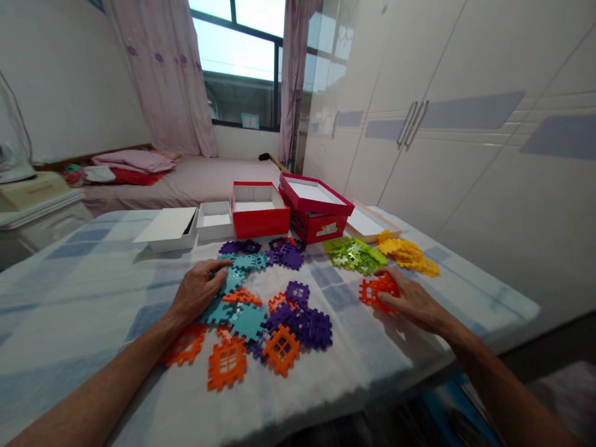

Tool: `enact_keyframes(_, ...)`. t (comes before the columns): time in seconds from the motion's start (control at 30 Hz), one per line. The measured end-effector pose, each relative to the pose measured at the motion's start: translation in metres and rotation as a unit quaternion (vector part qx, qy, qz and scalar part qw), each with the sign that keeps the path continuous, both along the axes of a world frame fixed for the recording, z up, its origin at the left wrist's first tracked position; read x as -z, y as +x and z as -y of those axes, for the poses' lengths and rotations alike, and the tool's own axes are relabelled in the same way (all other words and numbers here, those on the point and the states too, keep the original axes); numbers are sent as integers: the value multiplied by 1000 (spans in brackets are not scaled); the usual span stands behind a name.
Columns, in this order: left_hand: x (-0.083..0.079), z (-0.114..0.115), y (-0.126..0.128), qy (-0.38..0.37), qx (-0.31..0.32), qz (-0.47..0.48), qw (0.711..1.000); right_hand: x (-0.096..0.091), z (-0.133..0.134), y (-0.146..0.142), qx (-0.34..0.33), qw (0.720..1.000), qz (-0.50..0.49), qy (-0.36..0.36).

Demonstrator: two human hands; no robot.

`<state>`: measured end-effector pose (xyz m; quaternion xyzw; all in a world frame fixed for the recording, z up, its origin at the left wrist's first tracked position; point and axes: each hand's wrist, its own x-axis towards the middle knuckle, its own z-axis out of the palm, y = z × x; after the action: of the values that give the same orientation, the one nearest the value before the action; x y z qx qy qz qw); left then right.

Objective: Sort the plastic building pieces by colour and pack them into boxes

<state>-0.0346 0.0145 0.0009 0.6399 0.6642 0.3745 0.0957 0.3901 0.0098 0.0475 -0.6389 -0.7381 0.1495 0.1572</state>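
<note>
My right hand (410,297) grips an orange interlocking plastic tile (371,293) with a window cut-out, at the right of the table. My left hand (198,287) lies over teal tiles (234,281) in the mixed heap, its fingertips touching them; whether it pinches one is hidden. Around that heap are purple tiles (318,328), more teal ones and several orange window tiles (226,364). Just beyond my right hand lie a green pile of tiles (354,254) and a yellow pile of tiles (406,251).
Along the table's far side stand a white box with a lid (168,227), a small open white box (215,225), a red box (261,222) and a dark red box (321,226) with a tray-like lid resting on top. A checked cloth (84,298) covers the table.
</note>
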Motion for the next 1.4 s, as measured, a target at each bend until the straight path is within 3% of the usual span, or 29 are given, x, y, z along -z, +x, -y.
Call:
enact_keyframes(0.13, -2, 0, 1, 2, 3, 0, 1000, 13, 1, 13, 2, 998, 51, 23)
enact_keyframes(0.3, 1, 1, 1, 4, 4, -4, 1000, 30, -12, 21, -11, 977, 147, 156)
enact_keyframes(0.4, 2, 1, 1, 10, 11, 6, 1000, 32, -15, 17, -21, 964, 136, 225)
enact_keyframes(0.5, 3, 1, 1, 29, 14, 22, 999, 20, -4, -9, -83, 970, 57, 222)
enact_keyframes(0.63, 4, 0, 1, 58, 8, 32, 998, 3, 27, -70, -268, 958, 0, 100)
enact_keyframes(0.73, 5, 0, 0, 63, 10, 34, 997, 5, 44, -112, -354, 932, 8, 79)
enact_keyframes(0.83, 7, -1, -1, 68, 8, 31, 997, 17, 49, -138, -386, 917, 17, 98)
enact_keyframes(1.1, 6, -2, -1, 75, 8, 37, 996, 33, 36, -145, -351, 928, -42, 121)
enact_keyframes(1.27, 5, -2, -2, 69, 5, 32, 997, 18, 19, -131, -265, 956, -113, 49)
enact_keyframes(1.4, 5, -2, -2, 64, 5, 29, 998, 2, -7, -133, -213, 959, -185, 36)
